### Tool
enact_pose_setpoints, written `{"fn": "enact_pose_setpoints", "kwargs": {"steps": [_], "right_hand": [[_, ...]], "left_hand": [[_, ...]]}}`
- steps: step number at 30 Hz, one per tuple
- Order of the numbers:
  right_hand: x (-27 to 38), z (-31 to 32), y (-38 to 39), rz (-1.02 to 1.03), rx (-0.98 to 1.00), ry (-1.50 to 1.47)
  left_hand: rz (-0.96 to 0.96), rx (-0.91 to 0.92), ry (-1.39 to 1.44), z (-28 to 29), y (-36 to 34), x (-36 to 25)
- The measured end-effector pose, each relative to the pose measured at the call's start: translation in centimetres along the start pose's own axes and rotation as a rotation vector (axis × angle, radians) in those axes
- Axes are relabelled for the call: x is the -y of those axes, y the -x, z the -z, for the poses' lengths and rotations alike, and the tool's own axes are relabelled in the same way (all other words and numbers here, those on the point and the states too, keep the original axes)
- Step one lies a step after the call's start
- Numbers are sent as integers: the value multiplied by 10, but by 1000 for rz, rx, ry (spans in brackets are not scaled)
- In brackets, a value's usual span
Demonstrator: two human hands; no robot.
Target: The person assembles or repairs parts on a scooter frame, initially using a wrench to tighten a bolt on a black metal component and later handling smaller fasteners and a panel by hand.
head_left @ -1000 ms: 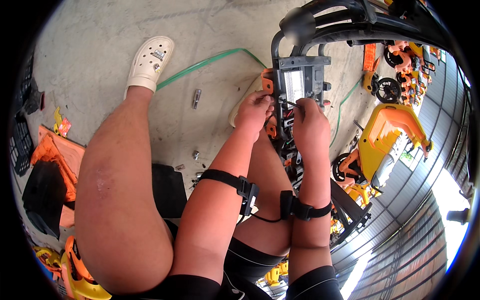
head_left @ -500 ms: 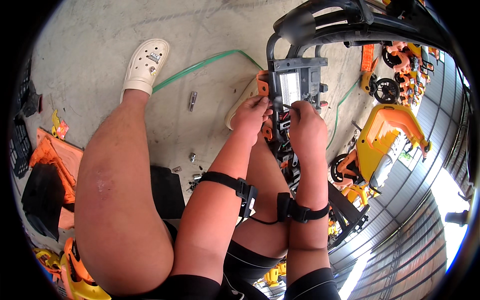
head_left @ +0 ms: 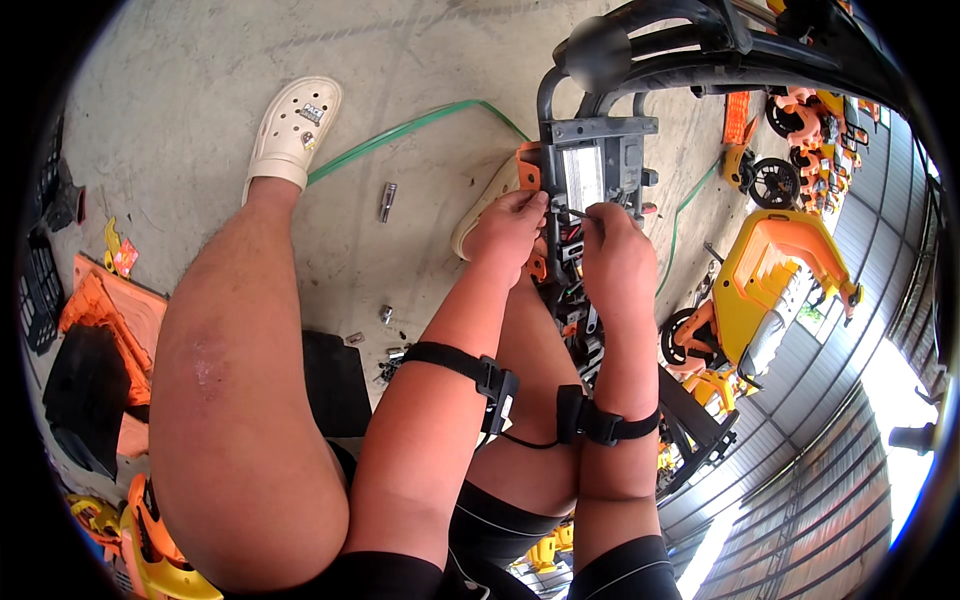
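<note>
In front of me stands a black tubular vehicle frame (head_left: 548,95), holding a dark box with a white label (head_left: 583,178). My left hand (head_left: 506,232) is closed in a pinch at the frame's left side, just below an orange bracket (head_left: 529,168); what its fingertips hold is hidden. On the other side, my right hand (head_left: 618,255) is closed around a thin dark rod (head_left: 573,212), whose tip points left toward the frame. Its far end is covered by my fingers. Wires and small metal parts (head_left: 572,290) sit below, between my hands.
A metal socket tool (head_left: 388,202) and small loose hardware (head_left: 387,315) lie on the concrete floor. A green hose (head_left: 400,130) crosses behind the frame. Orange and black panels (head_left: 105,320) are at the left; yellow-orange vehicles (head_left: 780,285) stand at the right.
My left fingertips have shifted slightly right, closer to the frame. The right hand keeps nearly the same place, still gripping the thin dark rod.
</note>
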State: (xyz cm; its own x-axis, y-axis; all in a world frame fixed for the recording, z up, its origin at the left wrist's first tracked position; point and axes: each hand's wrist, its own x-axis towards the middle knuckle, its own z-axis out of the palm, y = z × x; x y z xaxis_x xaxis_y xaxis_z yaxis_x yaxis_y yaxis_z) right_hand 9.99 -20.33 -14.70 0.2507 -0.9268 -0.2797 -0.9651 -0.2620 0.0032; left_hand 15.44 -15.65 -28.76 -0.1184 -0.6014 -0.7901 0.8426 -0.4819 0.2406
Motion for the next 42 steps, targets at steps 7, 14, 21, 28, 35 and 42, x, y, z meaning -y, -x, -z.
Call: {"fn": "enact_pose_setpoints", "kwargs": {"steps": [7, 14, 21, 28, 35, 42], "right_hand": [[-1, 0, 2, -10, -5, -14], [0, 0, 3, -1, -15, -1], [0, 0, 1, 65, -37, 25], [-1, 0, 0, 136, -66, 21], [0, -1, 0, 84, -49, 75], [1, -1, 1, 31, 10, 156]], "left_hand": [[48, 6, -86, 7, -3, 2], [16, 43, -169, 15, -14, 16], [32, 12, -275, 10, -7, 6], [-1, -19, -385, 9, -7, 7], [-5, 5, -260, 9, -4, 7], [7, -23, -148, 3, 1, 3]]}}
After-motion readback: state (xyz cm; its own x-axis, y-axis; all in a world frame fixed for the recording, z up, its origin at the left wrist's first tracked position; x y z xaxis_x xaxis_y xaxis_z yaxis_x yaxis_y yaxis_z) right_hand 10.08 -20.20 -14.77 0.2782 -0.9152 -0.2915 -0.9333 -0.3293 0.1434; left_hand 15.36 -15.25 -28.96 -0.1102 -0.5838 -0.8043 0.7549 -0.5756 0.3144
